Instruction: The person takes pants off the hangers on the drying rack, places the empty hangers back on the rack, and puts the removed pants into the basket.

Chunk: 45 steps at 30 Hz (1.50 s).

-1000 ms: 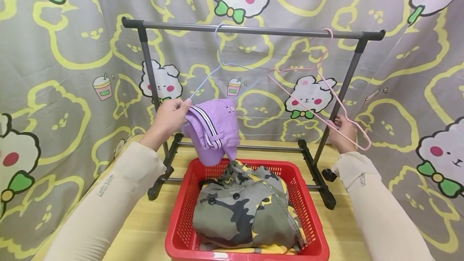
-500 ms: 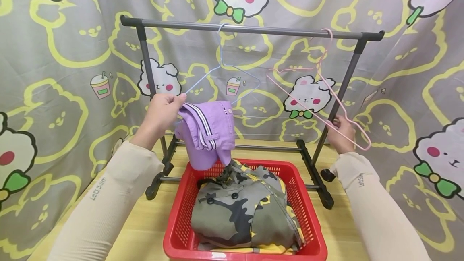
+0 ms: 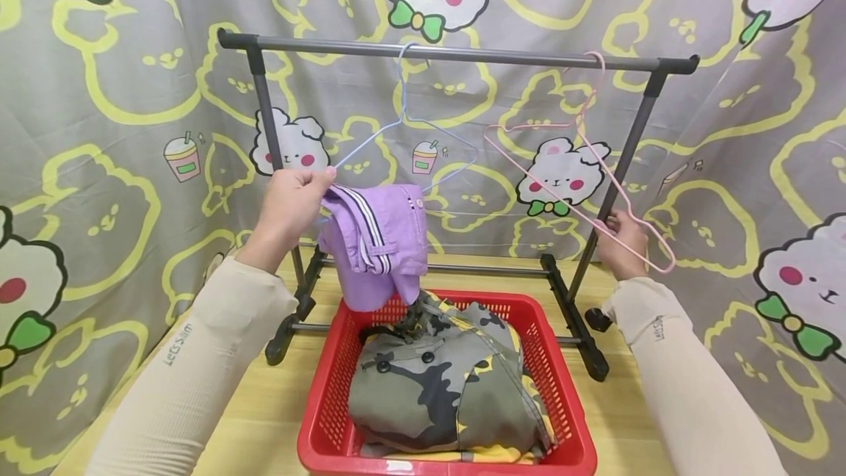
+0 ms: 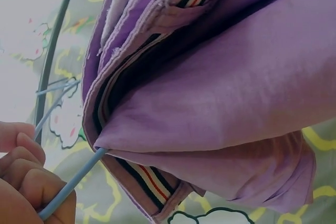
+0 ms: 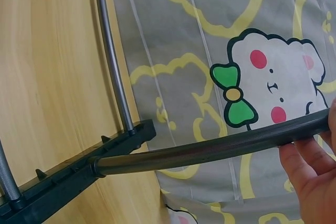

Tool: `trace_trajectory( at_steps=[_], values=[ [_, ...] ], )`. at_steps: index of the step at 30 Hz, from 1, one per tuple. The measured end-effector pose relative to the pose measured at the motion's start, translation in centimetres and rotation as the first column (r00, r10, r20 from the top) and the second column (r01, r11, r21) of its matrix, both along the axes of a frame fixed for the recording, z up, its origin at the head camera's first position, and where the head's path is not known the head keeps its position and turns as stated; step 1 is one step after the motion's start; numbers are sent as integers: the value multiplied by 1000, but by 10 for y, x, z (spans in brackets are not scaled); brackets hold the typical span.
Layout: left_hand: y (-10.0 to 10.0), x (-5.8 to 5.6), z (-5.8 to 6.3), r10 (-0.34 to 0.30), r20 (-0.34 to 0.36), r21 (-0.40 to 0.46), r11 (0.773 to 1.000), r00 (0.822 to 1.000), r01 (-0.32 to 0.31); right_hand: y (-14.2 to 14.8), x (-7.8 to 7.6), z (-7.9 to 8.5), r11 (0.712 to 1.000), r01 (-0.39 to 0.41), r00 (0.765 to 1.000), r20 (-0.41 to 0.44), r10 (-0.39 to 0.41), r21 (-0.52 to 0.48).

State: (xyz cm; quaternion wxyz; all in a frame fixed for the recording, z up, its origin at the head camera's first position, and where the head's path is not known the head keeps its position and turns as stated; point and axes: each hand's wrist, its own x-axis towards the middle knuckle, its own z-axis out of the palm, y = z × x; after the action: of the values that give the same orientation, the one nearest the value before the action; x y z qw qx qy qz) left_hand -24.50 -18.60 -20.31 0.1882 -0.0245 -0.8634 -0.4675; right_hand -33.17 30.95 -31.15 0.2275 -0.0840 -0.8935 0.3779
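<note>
At the left end of the blue hanger (image 3: 403,134), the left hand (image 3: 288,206) pinches the hanger's thin arm between curled fingers (image 4: 23,171), as the left wrist view shows plainly. A folded purple garment (image 3: 381,241) with dark and white striped trim is draped over that same arm, just beside the hand; its lower edge hangs down to the back rim of the red basket (image 3: 324,395). The blue hanger's hook is over the top bar of the dark metal rack (image 3: 456,55), near the bar's middle.

Off to the other side, the right hand (image 3: 621,242) is wrapped around the rack's right upright post; the right wrist view shows its fingers (image 5: 307,163) curled on the dark tube. A pink hanger (image 3: 581,189) hooks onto the top bar near the right end and hangs tilted, its lower arm passing close to the right hand; whether the hand also touches it cannot be told.

Both forearms wear pale beige sleeves (image 3: 198,358). The red basket sits on a light wooden table (image 3: 264,417) in front of the rack's feet, and holds a camouflage garment (image 3: 443,388) with 2 dark buttons showing. Behind everything hangs a grey curtain (image 3: 99,131) printed with yellow outlines and white cartoon animals wearing green bows.
</note>
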Motion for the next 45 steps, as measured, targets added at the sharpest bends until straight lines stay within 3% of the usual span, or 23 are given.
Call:
trace_trajectory(
  at_steps=[23,45],
  values=[
    [-2,-1,6,23,-69,27,999,997,-21,-2,0,2,1000,-9,1000,5,9,-5],
    [-2,5,15,47,-64,9,999,997,-46,-1,0,-1,1000,8,1000,8,-8,3]
  ],
)
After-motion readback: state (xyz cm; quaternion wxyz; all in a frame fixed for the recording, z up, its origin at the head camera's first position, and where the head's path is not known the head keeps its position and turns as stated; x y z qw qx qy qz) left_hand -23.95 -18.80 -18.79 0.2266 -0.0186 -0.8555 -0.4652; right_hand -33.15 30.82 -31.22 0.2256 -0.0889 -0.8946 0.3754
